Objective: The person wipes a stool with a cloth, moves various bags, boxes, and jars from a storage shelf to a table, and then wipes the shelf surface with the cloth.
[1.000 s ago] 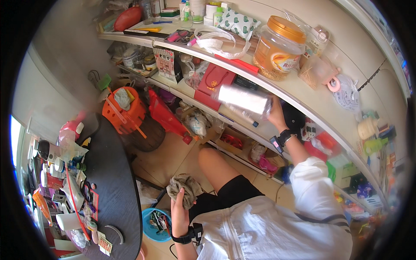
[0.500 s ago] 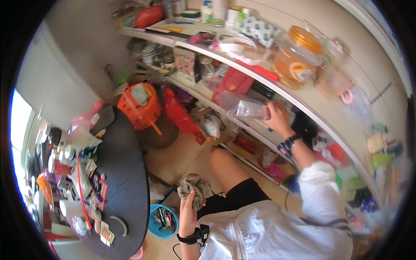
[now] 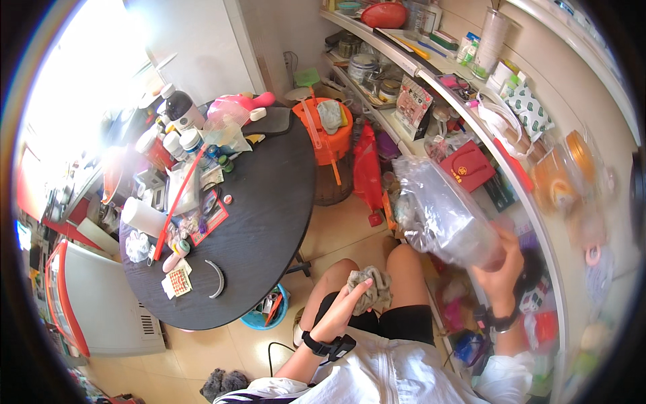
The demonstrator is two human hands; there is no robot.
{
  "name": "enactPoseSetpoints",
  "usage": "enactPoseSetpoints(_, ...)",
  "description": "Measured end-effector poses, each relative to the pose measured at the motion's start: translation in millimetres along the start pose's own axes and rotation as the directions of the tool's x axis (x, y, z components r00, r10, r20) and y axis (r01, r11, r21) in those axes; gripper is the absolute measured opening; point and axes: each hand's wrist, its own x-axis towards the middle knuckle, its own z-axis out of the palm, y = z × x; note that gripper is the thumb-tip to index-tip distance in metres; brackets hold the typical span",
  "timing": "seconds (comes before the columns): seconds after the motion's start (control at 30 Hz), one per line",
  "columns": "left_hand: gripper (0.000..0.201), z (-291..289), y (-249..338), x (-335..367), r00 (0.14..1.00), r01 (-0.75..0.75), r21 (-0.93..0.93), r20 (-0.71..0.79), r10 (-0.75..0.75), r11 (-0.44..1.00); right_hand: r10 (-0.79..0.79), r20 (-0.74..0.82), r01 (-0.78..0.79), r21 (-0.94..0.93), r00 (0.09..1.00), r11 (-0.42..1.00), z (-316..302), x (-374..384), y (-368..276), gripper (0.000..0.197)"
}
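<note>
My left hand [image 3: 336, 311] is closed around a crumpled grey-brown cloth [image 3: 372, 289], held above my lap. Out to the right, my right hand [image 3: 501, 269] grips one end of a clear plastic container [image 3: 454, 212]. Its far end is covered by loose, crinkled clear film, and I cannot make out anything inside. The container is tilted in front of the shelves, hiding part of the lower ones. A dark red gift bag [image 3: 468, 166] stands on the shelf just behind it.
A dark round table [image 3: 269, 209] at left carries bottles, a white cup and small clutter. Below its edge sits a blue bin [image 3: 282, 315]. An orange basket [image 3: 333, 147] and a red bag [image 3: 365, 172] stand ahead. Crowded white shelves [image 3: 548, 229] curve along the right.
The view has swung left, bringing more of the table in. My right hand has drawn the clear container away from the shelf and nearer to me. The cloth stays in my left hand.
</note>
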Motion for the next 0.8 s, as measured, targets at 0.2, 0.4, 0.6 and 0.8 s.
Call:
enactPoseSetpoints(0.2,0.024,-20,-3,-13,0.867,-0.103,0.3,0.494,-0.063,0.948,0.506,0.105,-0.443,0.655,0.856,0.612,28,41,-65,0.059)
enactPoseSetpoints(0.4,0.045,-31,0,-28,0.6,-0.432,0.533,0.772,-0.21,0.727,0.516,0.467,-0.532,0.846,0.718,-0.026,72,100,-112,0.06)
enactPoseSetpoints(0.6,0.053,-54,0,-37,0.671,-0.426,0.588,0.715,-0.196,0.688,0.414,0.71,-0.704,0.681,0.569,-0.201,143,102,-145,0.076)
enactPoseSetpoints(0.8,0.051,-74,20,-42,0.664,-0.387,0.518,0.73,-0.159,0.763,0.357,0.738,-0.689,0.669,0.572,-0.279,200,104,-170,0.077)
